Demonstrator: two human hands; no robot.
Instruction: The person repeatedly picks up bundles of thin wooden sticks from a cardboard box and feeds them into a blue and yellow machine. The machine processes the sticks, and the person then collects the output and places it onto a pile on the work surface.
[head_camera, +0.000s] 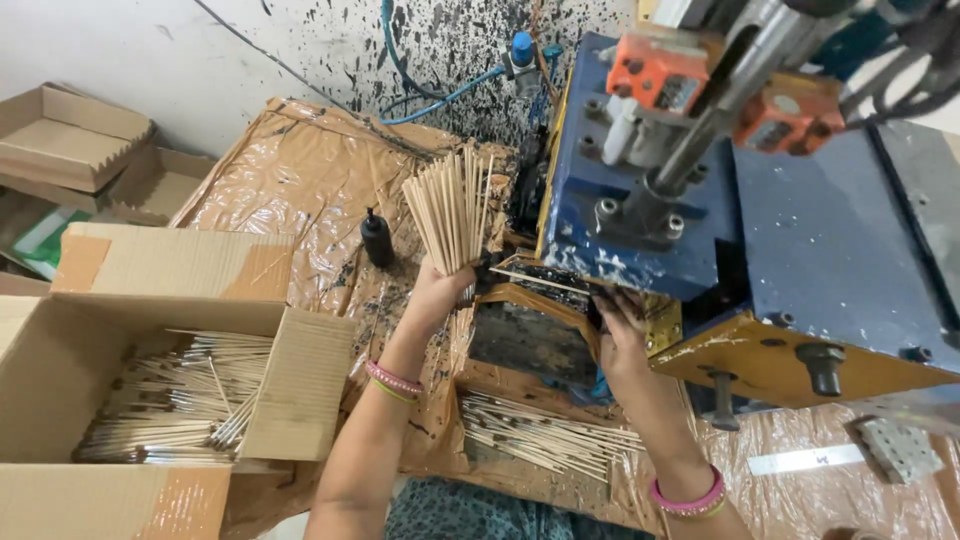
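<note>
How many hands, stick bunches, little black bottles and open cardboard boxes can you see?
Hands: 2, left hand and right hand
Stick bunches: 3, held fan, box heap, lap pile
Black bottle: 1
Open boxes: 2, big box, far box
Total: 8

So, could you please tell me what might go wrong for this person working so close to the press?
The right hand sits right under the blue machine, at its ink-blackened slot, so fingers could get pinched or stained if the head comes down. The left hand holds a fanned bundle of sticks by its bottom end only; some may slip out. The small black bottle stands near that hand and could be knocked over.
</note>
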